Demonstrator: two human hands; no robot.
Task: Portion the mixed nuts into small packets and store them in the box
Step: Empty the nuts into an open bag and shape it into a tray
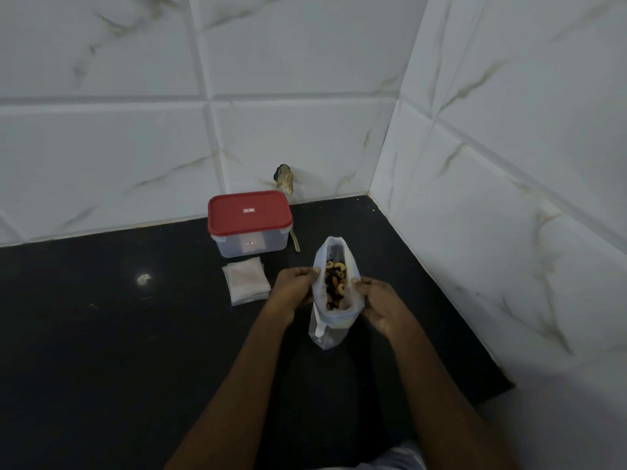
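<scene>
While both hands spread its mouth, the clear plastic bag [326, 335] sits near the middle of the black bench [101, 334], opening turned up toward the camera; mixed nuts [335, 283] are visible inside, pale curved cashews among darker pieces. Left hand [294, 287]: fingers curled, pinching the bag's left rim. Right hand [379, 305]: thumb and fingers curled, pinching the right rim. Cannot tell whether the bag's base rests on the bench or hangs just above it. Box [251, 247]: clear, rectangular, on the bench far and left of the bag, close to the back wall; red lid [249, 213] fitted on; contents not discernible. Stack of small flat packets [247, 282]: just in front of the box, left of the left hand, apart from it; translucent, lying flat on the bench. Thin tan strip [294, 240] just right of the box; identity unclear. Small dark-and-tan object [284, 178] on the white marbled wall tiles [101, 147] behind the box; too indistinct to name. Tiled side wall [509, 198] closes the bench on the right.
</scene>
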